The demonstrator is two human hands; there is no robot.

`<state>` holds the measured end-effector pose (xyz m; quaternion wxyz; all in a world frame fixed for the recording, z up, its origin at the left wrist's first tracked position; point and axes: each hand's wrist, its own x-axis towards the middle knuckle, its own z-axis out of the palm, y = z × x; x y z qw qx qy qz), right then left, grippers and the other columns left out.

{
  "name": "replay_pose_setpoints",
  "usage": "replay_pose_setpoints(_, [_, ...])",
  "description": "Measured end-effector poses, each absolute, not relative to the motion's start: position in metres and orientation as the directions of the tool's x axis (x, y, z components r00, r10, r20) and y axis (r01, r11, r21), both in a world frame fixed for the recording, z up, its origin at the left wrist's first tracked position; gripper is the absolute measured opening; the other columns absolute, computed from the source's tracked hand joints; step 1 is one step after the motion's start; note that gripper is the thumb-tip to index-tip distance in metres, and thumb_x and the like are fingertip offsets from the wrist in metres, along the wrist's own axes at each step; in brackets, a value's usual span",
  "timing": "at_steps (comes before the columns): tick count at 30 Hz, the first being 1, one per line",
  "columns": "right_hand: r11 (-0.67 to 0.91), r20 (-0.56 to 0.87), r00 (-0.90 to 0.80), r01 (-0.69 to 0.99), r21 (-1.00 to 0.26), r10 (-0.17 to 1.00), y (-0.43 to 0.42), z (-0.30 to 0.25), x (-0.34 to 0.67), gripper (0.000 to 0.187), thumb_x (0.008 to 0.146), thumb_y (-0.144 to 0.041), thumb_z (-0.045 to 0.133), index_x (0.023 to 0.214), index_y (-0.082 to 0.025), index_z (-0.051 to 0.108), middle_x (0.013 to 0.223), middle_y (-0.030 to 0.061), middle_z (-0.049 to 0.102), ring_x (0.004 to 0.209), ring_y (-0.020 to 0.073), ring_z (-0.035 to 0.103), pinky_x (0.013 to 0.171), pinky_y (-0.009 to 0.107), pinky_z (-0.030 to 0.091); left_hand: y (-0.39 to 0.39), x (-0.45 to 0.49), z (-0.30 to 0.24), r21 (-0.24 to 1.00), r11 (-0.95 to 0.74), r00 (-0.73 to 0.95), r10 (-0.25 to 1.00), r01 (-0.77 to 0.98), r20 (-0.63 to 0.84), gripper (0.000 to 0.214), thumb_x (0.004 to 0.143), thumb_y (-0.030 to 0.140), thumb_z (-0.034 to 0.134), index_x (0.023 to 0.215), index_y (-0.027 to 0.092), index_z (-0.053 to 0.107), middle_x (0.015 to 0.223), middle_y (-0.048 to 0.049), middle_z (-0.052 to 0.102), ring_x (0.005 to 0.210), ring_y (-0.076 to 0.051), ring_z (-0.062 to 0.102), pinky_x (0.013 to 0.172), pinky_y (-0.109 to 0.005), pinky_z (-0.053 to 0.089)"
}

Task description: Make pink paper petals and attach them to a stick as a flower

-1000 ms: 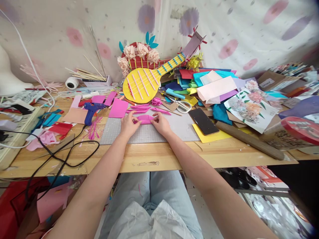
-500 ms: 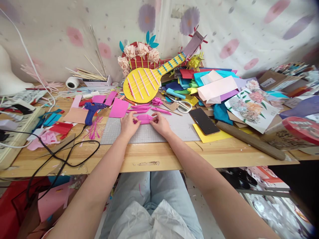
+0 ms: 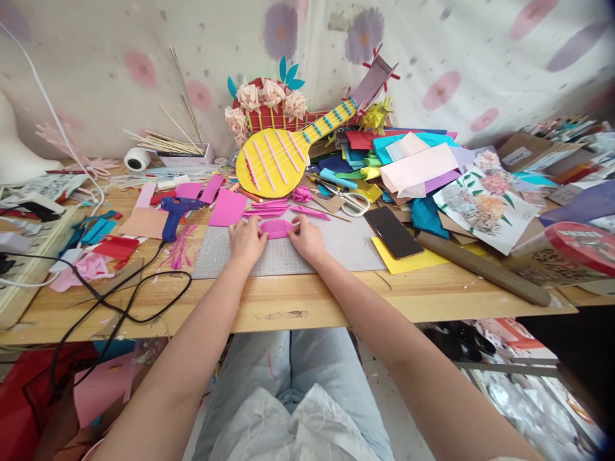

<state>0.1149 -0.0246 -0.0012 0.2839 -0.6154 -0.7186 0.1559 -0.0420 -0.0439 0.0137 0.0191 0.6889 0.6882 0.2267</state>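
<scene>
A small piece of magenta paper [image 3: 277,228] stretches between my two hands over the grey cutting mat [image 3: 346,246]. My left hand [image 3: 247,241] pinches its left end, and my right hand [image 3: 306,238] pinches its right end. The paper looks folded or creased, but its exact shape is hard to make out. Just beyond my hands lie several magenta paper strips [image 3: 266,209]. A flat magenta sheet [image 3: 227,207] is on the mat's far left corner, and a crumpled magenta paper piece [image 3: 302,194] sits behind the strips.
A yellow paper lute [image 3: 273,168] leans at the back. To the left is a blue glue gun [image 3: 175,214] with a looping black cable [image 3: 125,314]. On the right lie scissors [image 3: 356,203], a phone [image 3: 394,232], a wooden stick [image 3: 485,269] and a plastic tub [image 3: 567,256].
Both hands keep their hold on the magenta paper and have shifted only slightly. The paper's upper face looks a little broader now. The whole view has moved slightly.
</scene>
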Motion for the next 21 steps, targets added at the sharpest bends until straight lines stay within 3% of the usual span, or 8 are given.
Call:
replay_pose_setpoints(5, [0.208,0.214,-0.107,0.82,-0.533,0.971,-0.0254,-0.0012,0.1141,0.019,0.08,-0.024,0.049,0.098,-0.021,0.049,0.084,0.0006,0.067,0.086,0.0183,0.059,0.078,0.032,0.037,-0.0452,-0.0419,0.013,0.354,-0.017,-0.097,0.948,0.935,0.302,0.032,0.08,0.03,0.049,0.11,0.019,0.049,0.084,-0.0056,0.068,0.097,-0.026,0.053,0.089,-0.04,0.029])
replay_pose_setpoints(10, [0.218,0.208,-0.133,0.857,-0.468,0.969,-0.0267,0.0013,0.113,0.018,0.081,-0.024,0.047,0.099,-0.021,0.049,0.088,0.0023,0.066,0.085,0.0176,0.059,0.077,0.031,0.037,-0.0456,-0.0414,0.0118,0.366,0.002,-0.113,0.953,0.931,0.281,0.038,0.075,0.031,0.055,0.11,0.02,0.048,0.079,-0.0042,0.066,0.099,-0.026,0.053,0.091,-0.039,0.028])
replay_pose_setpoints(21, [0.217,0.204,-0.144,0.891,-0.4,0.968,-0.0271,0.0044,0.1119,0.01,0.082,-0.024,0.044,0.089,-0.02,0.051,0.09,0.0039,0.065,0.085,0.017,0.058,0.074,0.029,0.036,-0.0445,-0.0403,0.0096,0.343,-0.001,-0.096,0.959,0.939,0.266,0.03,0.075,0.026,0.055,0.104,0.021,0.049,0.078,-0.0036,0.065,0.097,-0.025,0.052,0.088,-0.038,0.029])
